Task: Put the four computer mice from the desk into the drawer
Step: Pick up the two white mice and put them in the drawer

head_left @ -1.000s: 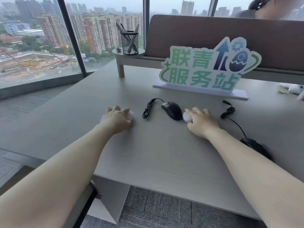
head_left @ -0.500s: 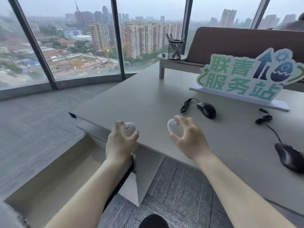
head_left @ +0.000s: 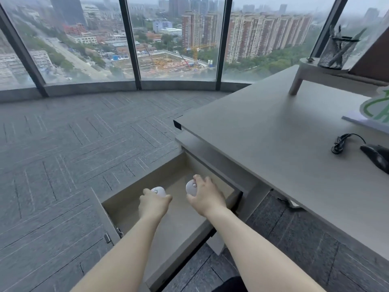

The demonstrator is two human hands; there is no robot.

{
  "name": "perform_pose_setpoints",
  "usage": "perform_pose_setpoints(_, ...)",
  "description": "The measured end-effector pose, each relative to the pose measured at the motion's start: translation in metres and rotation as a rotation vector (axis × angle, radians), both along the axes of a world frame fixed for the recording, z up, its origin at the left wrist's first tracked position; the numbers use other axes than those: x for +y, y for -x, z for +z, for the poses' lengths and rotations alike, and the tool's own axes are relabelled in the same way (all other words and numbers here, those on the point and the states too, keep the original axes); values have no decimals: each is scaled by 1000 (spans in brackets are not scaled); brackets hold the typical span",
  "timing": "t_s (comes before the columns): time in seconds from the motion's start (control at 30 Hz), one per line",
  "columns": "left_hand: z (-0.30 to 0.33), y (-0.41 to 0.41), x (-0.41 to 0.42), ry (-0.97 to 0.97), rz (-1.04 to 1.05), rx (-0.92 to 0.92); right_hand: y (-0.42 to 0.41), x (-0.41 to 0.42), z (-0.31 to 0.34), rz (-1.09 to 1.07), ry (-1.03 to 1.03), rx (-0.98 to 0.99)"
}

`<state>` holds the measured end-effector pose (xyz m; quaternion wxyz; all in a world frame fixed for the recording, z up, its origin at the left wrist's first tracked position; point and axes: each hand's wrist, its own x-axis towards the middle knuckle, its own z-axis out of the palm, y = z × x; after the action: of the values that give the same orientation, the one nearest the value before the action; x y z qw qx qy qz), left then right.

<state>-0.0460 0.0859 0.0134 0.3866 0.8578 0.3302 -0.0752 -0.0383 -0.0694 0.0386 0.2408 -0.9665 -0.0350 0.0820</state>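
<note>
We are holding both hands over the open drawer (head_left: 134,197), which is standing pulled out beneath the left end of the worktop (head_left: 273,131). Our left hand (head_left: 152,206) is closing its grip around a white mouse (head_left: 159,191), with the fingers wrapping its sides and the front of the mouse showing past the knuckles. Our right hand (head_left: 207,197) is closing its grip around a second white mouse (head_left: 191,187), with the thumb and fingers pinching it from either side. Both white mice are sitting inside the outline of the drawer; we cannot tell whether either one is touching the drawer floor. A black mouse (head_left: 377,158) is lying on the worktop at the right edge of the view, with its coiled cable (head_left: 339,143) just beside it. A mesh pen holder (head_left: 334,52) is standing on a raised shelf (head_left: 311,69) at the far end of the worktop. A green and white sign (head_left: 374,106) is showing partly at the right edge.
</note>
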Motion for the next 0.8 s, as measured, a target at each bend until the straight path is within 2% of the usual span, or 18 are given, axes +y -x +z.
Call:
perform_pose_setpoints(0.13, -19, -27, -11, -64, -31, 53, -35, 6, -27, 18, 245, 99)
perform_pose_setpoints(0.23, -29, -41, -19, -227, -139, 92, -53, 6, -46, 45, 389, 165)
perform_pose_setpoints(0.3, -38, -49, -23, -268, -165, 96, -62, 7, -56, 64, 449, 215)
perform_pose_setpoints(0.47, -59, -54, -25, -294, -205, 76, -66, 6, -72, 69, 460, 324)
perform_pose_setpoints(0.57, -53, -47, -23, -362, -207, 45, -57, 1, -64, 48, 379, 280)
perform_pose_setpoints(0.67, -25, -42, -31, -271, -147, -135, -41, -7, -35, 44, 225, 89)
perform_pose_setpoints(0.8, 36, -35, -69, -164, -268, -575, -4, -38, 30, -40, -6, -224)
